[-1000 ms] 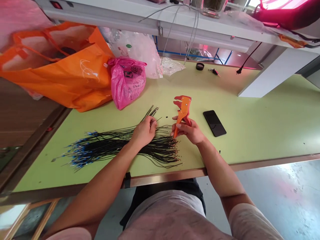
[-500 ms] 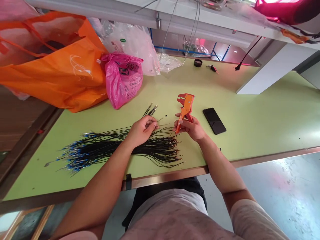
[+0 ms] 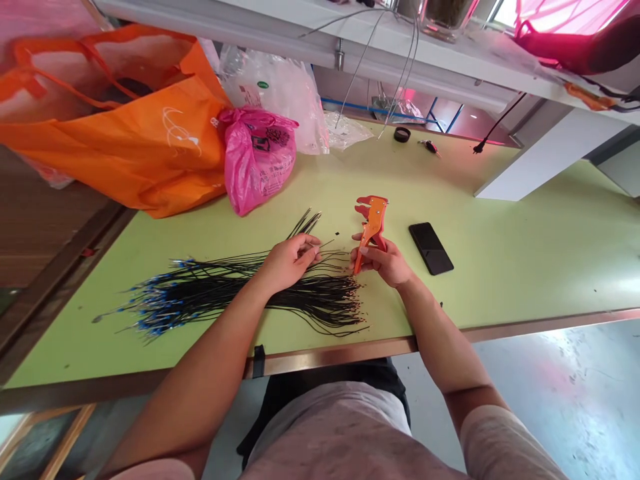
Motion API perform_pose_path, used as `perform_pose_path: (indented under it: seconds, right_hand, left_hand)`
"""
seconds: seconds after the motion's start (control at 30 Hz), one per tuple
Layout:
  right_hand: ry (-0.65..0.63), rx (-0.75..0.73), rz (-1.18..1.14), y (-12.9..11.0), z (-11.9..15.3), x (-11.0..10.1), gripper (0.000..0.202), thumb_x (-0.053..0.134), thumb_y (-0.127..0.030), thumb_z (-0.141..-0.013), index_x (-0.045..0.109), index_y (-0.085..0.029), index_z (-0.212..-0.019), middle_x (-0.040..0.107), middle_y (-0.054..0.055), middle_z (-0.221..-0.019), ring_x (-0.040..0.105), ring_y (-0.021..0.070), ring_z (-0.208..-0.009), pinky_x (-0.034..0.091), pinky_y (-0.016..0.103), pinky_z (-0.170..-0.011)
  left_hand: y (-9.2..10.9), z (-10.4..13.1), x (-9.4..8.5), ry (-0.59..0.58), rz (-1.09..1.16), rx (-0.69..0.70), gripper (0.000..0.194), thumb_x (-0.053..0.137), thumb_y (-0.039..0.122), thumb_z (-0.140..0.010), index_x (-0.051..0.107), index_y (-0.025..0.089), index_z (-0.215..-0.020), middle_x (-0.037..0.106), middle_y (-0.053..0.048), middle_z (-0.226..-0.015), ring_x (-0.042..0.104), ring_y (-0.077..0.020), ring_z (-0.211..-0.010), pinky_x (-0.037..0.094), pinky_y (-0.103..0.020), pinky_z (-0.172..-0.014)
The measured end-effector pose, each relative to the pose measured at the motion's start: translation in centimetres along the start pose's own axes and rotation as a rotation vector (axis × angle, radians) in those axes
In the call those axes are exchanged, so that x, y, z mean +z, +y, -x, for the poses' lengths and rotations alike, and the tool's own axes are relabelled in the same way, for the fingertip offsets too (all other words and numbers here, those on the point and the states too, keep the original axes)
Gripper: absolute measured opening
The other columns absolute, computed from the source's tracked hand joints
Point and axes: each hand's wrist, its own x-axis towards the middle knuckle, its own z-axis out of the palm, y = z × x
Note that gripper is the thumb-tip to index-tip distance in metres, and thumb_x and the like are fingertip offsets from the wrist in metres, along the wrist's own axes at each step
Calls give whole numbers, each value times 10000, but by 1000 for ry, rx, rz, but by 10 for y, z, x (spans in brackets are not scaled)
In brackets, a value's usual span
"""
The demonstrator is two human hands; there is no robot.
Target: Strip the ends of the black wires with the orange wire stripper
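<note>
Wire [image 3: 327, 243] (thin) between left fingers [image 3: 311, 255]; orange tool [image 3: 375, 219] in right fingers [image 3: 373, 253].

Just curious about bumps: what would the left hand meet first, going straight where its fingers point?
Likely the right hand, holding the orange and red plier-like tool; depth is unclear, though.

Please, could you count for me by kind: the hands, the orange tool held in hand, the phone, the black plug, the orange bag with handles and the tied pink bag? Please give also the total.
Hands (left hand, right hand): 2
Orange tool: 1
Phone: 1
Black plug: 1
Orange bag: 1
Tied pink bag: 1
Total: 7
</note>
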Motion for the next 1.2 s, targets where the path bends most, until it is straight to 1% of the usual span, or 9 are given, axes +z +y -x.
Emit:
perform_pose_path:
  seconds: [0.07,0.13,0.2,0.33,0.43,0.63,0.8,1.03,1.2]
  right_hand:
    - [-88,60,-30,-3,2,0,482,828,-369,-827,608,-185,-1215,772,50,-886,795,236,-760,639,339,-653]
    - [-194,126,-61,-5,5,1,487,821,-380,-837,608,-175,-1225,769,53,-884,799,248,-765,648,353,-651]
    - [-262,168,-62,-6,7,3,482,816,-381,-848,610,-168,-1229,766,55,-886,799,248,-762,652,356,-651]
    - [-270,200,-17,-5,7,5,449,815,-352,-865,614,-164,-1220,765,55,-890,799,233,-748,641,316,-632]
    - [-269,241,8,-4,7,6,461,825,-356,-859,621,-152,-1218,763,57,-883,801,235,-739,634,302,-618]
    - [-342,265,48,-7,10,7,466,819,-380,-874,619,-147,-1225,763,68,-892,798,231,-739,635,307,-636]
    - [-384,252,58,-10,12,9,478,823,-385,-871,620,-143,-1230,756,71,-913,797,235,-748,634,314,-649]
    - [-431,234,57,-11,14,10,477,820,-363,-877,610,-130,-1235,755,78,-911,787,230,-741,630,319,-647]
    - [-448,236,56,-12,13,9,481,829,-361,-872,609,-127,-1230,755,80,-907,777,222,-705,622,322,-629]
  left_hand:
    - [2,-1,-1,73,-27,36,448,682,579,-875,692,201,-1117,805,-85,-935,787,-241,-893,626,-394,-873]
    - [4,-2,-2,113,-31,57,438,680,568,-882,709,193,-1106,810,-89,-948,784,-236,-891,624,-376,-869]
    - [5,-2,-2,143,-17,71,411,688,547,-879,713,189,-1080,814,-92,-965,783,-230,-903,621,-360,-875]
    - [10,-1,-1,214,-13,96,364,695,502,-869,698,191,-1059,813,-93,-988,776,-218,-905,609,-334,-864]
    - [17,2,-1,266,-36,121,339,687,481,-869,690,188,-1039,796,-75,-931,742,-189,-801,593,-301,-777]
    - [28,6,-1,228,-80,205,313,643,480,-917,715,190,-1007,695,-19,-750,638,-150,-678,515,-250,-633]
    - [29,7,-1,232,-99,222,307,658,491,-919,712,190,-944,638,0,-700,540,-129,-616,438,-236,-575]
    - [28,7,-1,240,-40,227,279,683,460,-898,682,183,-870,624,1,-694,533,-124,-608,434,-232,-581]
    - [30,7,0,241,1,218,272,683,443,-882,708,173,-901,656,-9,-712,571,-129,-623,463,-232,-592]
